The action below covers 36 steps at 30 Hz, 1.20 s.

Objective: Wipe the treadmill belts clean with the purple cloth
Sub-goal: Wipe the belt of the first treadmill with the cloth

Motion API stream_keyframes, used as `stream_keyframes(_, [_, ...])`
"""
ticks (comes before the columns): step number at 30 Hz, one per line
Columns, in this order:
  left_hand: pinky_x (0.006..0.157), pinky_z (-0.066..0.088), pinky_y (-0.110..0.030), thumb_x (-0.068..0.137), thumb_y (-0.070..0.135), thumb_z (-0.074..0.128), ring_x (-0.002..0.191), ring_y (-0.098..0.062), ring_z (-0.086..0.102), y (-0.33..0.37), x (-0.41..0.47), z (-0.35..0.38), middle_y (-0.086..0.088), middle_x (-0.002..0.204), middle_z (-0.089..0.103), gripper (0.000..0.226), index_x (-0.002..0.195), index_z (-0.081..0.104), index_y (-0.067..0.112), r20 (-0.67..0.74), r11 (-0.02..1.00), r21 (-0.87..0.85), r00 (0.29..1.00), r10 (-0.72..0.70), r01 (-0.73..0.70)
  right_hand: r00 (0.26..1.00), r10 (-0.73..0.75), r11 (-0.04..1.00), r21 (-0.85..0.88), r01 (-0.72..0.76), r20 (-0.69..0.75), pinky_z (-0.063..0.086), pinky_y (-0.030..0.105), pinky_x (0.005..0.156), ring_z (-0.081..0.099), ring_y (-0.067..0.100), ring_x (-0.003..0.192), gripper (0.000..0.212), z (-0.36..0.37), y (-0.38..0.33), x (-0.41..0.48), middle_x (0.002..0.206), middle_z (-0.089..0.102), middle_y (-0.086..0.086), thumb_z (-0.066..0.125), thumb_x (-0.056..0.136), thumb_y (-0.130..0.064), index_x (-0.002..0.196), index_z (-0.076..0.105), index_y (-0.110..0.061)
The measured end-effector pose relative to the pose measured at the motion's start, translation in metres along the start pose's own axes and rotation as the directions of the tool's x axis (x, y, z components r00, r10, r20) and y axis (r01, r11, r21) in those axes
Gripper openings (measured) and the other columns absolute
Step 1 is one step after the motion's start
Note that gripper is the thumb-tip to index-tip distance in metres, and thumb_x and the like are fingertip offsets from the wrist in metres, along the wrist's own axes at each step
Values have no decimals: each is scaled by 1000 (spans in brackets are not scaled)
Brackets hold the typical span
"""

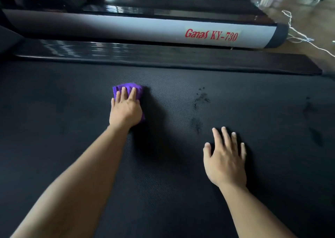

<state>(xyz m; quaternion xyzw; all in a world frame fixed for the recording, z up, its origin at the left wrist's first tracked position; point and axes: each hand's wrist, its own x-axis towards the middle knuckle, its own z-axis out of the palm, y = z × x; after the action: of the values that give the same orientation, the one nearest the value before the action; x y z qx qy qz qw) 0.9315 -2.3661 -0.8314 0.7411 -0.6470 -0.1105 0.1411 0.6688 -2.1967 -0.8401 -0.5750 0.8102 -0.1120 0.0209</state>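
The left hand [125, 111] lies flat on the purple cloth [127, 85], with straight fingers pressing it down on the black treadmill belt [72, 111], a little left of the middle. The cloth is bunched into a small wad, and most of it is hidden under the palm.

I think the first risk is here. Nothing pinches the wad, so a fast stroke can leave it behind or unroll it, and the bare palm then rubs the belt. A small wad also covers only a narrow strip, so streaks may remain between passes.

To the right of the cloth are dark smudges [201, 99], with a fainter patch [196, 124] below them. Wiping over them may only spread the dirt across the textured surface.

The right hand [225, 161] rests open on the belt, fingers spread, holding nothing. It stands in the way of a long stroke to the right, and if the belt slides under this weight the person may lose support.

Further right are more dark marks [308, 109]. Behind the belt run the glossy side rail [163, 56] and a grey frame tube [126, 27]. A white cable [299, 36] lies on the floor, well apart.
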Motion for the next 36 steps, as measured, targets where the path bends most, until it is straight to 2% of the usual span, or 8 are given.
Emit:
stream_keyframes(7, [120, 7, -44, 98, 33, 28, 149, -27, 5, 65, 56, 20, -8, 162, 6, 56, 153, 17, 28, 100, 977, 30, 973, 209, -213, 1000, -9, 1000, -13, 10, 30, 7, 49, 122, 10, 22, 152, 58, -1, 0, 1, 164, 18, -4, 35, 99, -47, 154, 27, -32])
stream_keyframes(12, [119, 11, -43, 100, 33, 36, 149, -27, 8, 107, -4, 36, -9, 161, 11, 56, 153, 19, 27, 187, 821, 28, 810, 556, -570, 1000, -11, 1000, 10, 10, 4, 11, 50, 122, 15, 24, 151, 57, -1, 0, 0, 163, 23, -2, 35, 97, -46, 152, 32, -30])
stream_keyframes(15, [121, 6, -41, 100, 41, 30, 149, -21, 3, 78, -40, 29, -3, 162, 7, 56, 153, 16, 31, 263, 751, -6, 724, 638, -660, 1000, 0, 1000, 13, 0, 5, 11, 50, 122, 16, 23, 151, 57, -1, -1, 0, 163, 24, -2, 35, 97, -47, 151, 34, -30])
stream_keyframes(18, [121, 7, -41, 92, 50, 19, 149, -20, 6, 25, -43, 9, -3, 161, 11, 63, 153, 18, 32, 259, 780, -3, 753, 605, -625, 1000, -7, 1000, 17, 7, -18, 12, 51, 121, 20, 25, 150, 62, -1, -2, 0, 161, 27, -2, 28, 92, -50, 150, 37, -29])
stream_keyframes(22, [117, 11, -47, 102, 30, 37, 148, -28, 12, -26, 6, -9, -10, 160, 15, 52, 152, 23, 25, 117, 926, 31, 922, 370, -376, 1000, -7, 1000, 15, 8, -23, 12, 51, 121, 19, 25, 150, 63, 0, -2, -1, 162, 27, -1, 27, 92, -50, 150, 36, -29])
stream_keyframes(27, [119, 10, -49, 99, 31, 32, 147, -34, 8, -2, 78, 1, -10, 161, 9, 56, 152, 19, 25, 59, 992, 71, 993, 100, -104, 1000, -4, 1000, 2, 4, -13, 13, 51, 121, 19, 25, 150, 60, -1, -3, -2, 162, 27, -1, 29, 94, -48, 151, 36, -29])
stream_keyframes(33, [119, 8, -47, 99, 35, 30, 148, -32, 6, 100, 93, 31, -7, 162, 6, 56, 153, 16, 28, 143, 962, 60, 956, 255, -266, 997, -4, 1000, -1, 4, 78, -2, 46, 123, -2, 19, 153, 60, -6, -3, 1, 166, 4, -7, 18, 98, -50, 156, 14, -34])
stream_keyframes(36, [120, 7, -45, 99, 35, 33, 149, -28, 5, 146, 74, 48, -6, 162, 5, 56, 153, 16, 31, 210, 896, 44, 881, 425, -442, 1000, -6, 1000, 2, 6, 23, 3, 48, 123, 7, 21, 153, 67, -5, -3, 1, 165, 13, -5, 13, 91, -51, 154, 24, -32])
